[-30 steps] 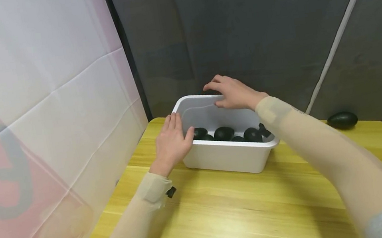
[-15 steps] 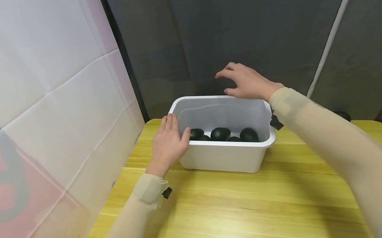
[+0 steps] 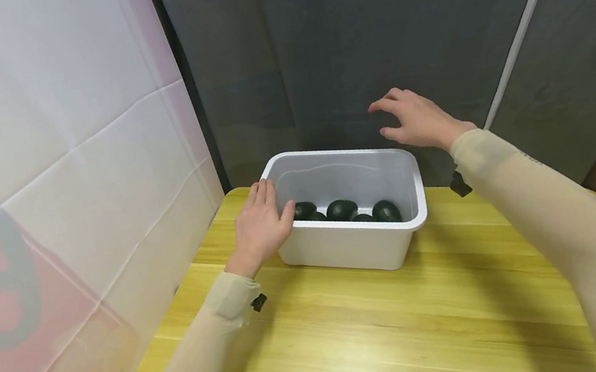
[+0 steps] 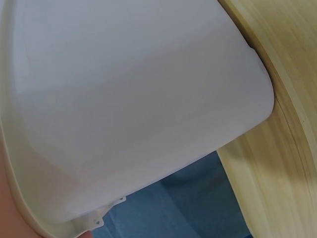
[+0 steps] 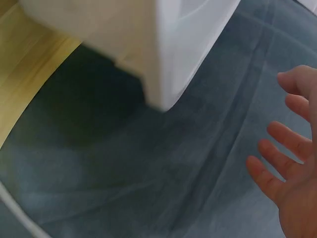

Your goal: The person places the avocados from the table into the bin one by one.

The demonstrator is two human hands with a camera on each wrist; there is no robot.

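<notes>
Now my left hand (image 3: pixel 260 225) rests flat on the white tub (image 3: pixel 340 249), my right hand (image 3: pixel 416 120) hangs wide and empty above, so one push could slide it off the counter (image 3: pixel 406 322).

Left hand (image 3: pixel 259 222) touches white bin (image 3: pixel 340 249); right hand (image 3: pixel 419 120) hovers.

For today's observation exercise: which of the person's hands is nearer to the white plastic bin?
Left. The left hand rests against the white plastic bin at its left end, thumb at the rim. The right hand hovers open above and behind its far right corner, not touching.
</notes>
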